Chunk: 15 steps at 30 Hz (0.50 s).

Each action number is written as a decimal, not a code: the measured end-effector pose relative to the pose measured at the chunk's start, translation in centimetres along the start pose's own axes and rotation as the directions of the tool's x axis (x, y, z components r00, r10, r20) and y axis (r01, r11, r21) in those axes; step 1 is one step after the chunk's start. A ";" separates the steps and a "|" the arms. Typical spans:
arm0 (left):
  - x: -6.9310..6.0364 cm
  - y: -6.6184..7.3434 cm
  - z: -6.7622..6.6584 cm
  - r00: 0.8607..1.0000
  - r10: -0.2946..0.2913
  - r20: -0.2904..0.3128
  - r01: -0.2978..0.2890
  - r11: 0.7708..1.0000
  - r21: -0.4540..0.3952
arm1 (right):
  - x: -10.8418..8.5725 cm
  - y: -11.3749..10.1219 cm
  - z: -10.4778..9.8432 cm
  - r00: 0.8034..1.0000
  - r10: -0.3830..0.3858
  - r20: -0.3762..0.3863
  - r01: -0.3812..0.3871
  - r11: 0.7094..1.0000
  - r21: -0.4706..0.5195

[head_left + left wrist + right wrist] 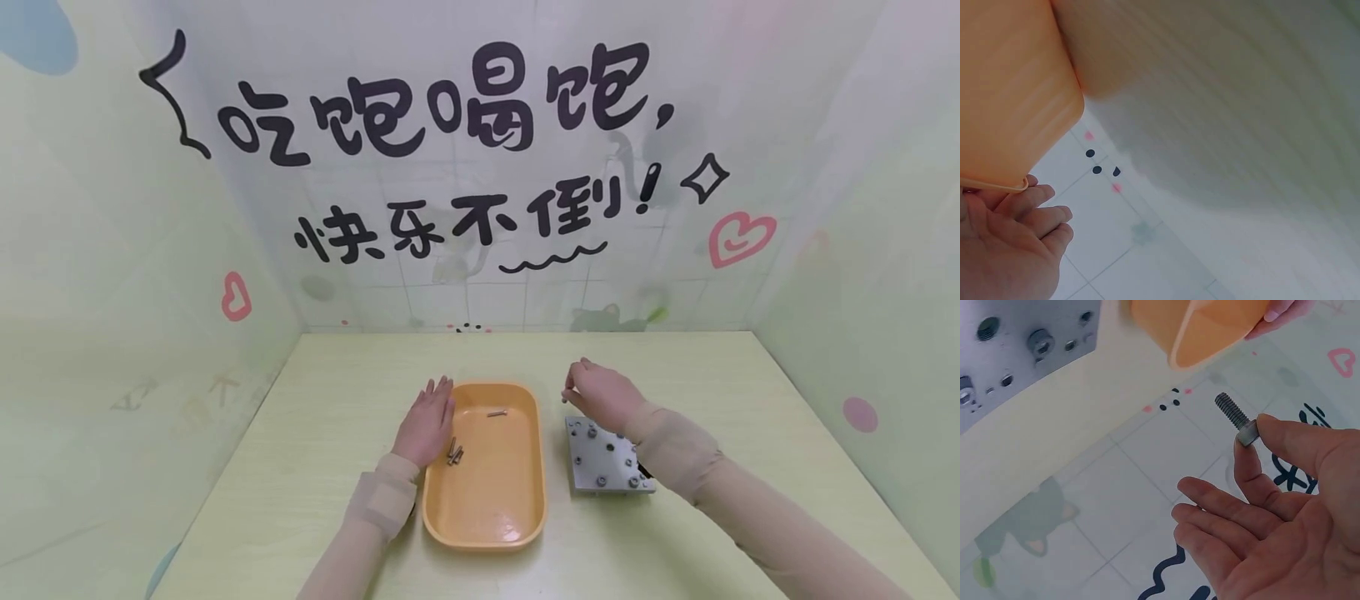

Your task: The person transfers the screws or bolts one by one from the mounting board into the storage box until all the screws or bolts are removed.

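Note:
My left hand point(426, 423) rests against the left rim of an orange plastic tray point(491, 492); its fingers are fairly straight and lie along the edge. Inside the tray, several bolts point(455, 456) lie near that hand, and a single bolt point(497, 413) lies toward the far end. Between thumb and forefinger, my right hand point(606, 393) pinches a socket-head bolt point(1235, 415) by its head, the threaded end pointing away from the fingers. That hand is above the far edge of a metal plate point(592, 465), which has holes and several bolts set in it.
The light wooden table point(337, 379) carries the tray and the plate, with a gap between them. Behind stands a white wall covering point(420, 292) with black lettering. Pale printed sheets enclose the left and right sides.

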<state>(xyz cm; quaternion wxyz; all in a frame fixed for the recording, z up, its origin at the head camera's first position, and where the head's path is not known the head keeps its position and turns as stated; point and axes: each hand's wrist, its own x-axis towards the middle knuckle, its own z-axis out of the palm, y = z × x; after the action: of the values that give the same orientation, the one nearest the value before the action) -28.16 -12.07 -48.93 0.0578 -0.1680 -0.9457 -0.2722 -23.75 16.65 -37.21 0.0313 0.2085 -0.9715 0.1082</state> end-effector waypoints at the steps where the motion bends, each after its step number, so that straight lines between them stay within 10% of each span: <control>1: 0.0 0.0 0.0 1.000 0.003 -0.002 -0.003 1.000 -0.001 | 0.2 -0.3 0.0 1.000 -0.015 -0.002 0.015 1.000 -0.006; 15: 0.0 -0.1 0.0 1.000 0.007 -0.005 -0.007 1.000 0.004 | 2.8 -4.7 1.8 0.993 -0.100 0.056 0.099 0.995 0.022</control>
<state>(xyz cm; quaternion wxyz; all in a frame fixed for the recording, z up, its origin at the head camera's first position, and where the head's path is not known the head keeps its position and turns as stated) -28.17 -12.17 -49.02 0.0617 -0.1703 -0.9455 -0.2707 -24.42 10.93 -37.76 0.0071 0.2597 -0.9594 0.1101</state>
